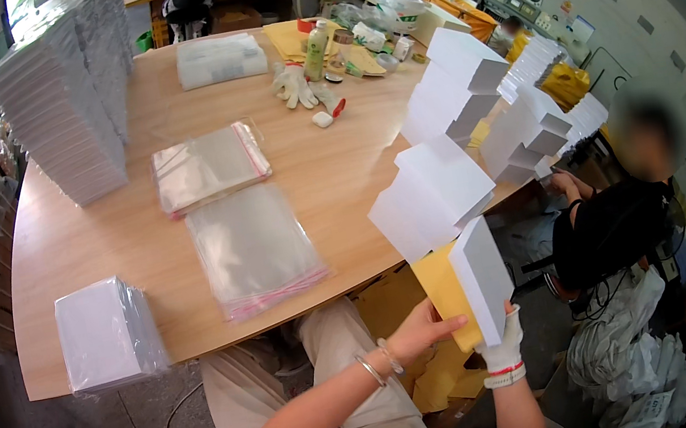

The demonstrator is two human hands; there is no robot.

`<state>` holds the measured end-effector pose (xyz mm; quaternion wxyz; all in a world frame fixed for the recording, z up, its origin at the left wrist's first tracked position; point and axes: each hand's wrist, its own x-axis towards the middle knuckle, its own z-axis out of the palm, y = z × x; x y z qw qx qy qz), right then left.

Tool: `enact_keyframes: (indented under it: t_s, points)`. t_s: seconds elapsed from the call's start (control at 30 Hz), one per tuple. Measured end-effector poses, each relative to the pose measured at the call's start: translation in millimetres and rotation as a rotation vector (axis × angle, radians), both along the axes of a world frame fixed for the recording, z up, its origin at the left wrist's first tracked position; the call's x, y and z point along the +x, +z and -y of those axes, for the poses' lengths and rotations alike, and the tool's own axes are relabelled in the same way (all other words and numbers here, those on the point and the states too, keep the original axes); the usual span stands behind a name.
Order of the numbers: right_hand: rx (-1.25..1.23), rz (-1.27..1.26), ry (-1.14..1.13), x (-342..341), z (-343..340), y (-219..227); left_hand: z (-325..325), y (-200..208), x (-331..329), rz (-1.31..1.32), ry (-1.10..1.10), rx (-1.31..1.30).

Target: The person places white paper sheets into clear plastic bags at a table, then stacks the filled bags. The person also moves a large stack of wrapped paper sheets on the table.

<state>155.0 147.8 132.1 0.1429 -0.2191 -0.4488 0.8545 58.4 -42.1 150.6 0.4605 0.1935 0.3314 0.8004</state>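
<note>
My left hand, bare and with bracelets at the wrist, pinches a yellow sheet by its lower edge. The sheet lies against a thick white block of paper, held tilted off the table's right front edge. My right hand, in a white glove with a red-banded cuff, grips that block from below; its fingers are partly hidden behind it. Just beyond stands a stack of white paper blocks on the table. More yellow sheets lie low beside my legs.
On the table lie clear plastic bags, a wrapped white stack, a tall wrapped pile, a glove and a green bottle. A person sits at the right, near more white stacks.
</note>
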Motion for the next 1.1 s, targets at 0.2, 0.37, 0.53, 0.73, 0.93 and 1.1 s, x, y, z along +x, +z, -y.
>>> enact_keyframes:
  t_s: [0.2, 0.37, 0.53, 0.73, 0.93, 1.1]
  points:
    - [-0.239, -0.016, -0.013, 45, -9, -47, -8, -51, 11, -0.135, 0.07, -0.32]
    - [0.009, -0.032, 0.017, 48, 19, -65, -11, -103, 19, -0.532, 0.231, -0.599]
    - [-0.152, 0.031, -0.024, 51, 13, -89, -16, -110, 31, -0.642, 0.775, -0.848]
    - [0.158, 0.012, 0.085, 31, 11, -60, -4, -103, 15, -0.452, 0.177, -0.481]
    - [0.362, 0.025, 0.078, 30, -10, -81, -26, -106, 20, 0.337, 0.091, -0.176]
    - [0.216, 0.313, 0.222, 56, -46, -109, -50, -143, 27, 0.266, 0.221, -0.336]
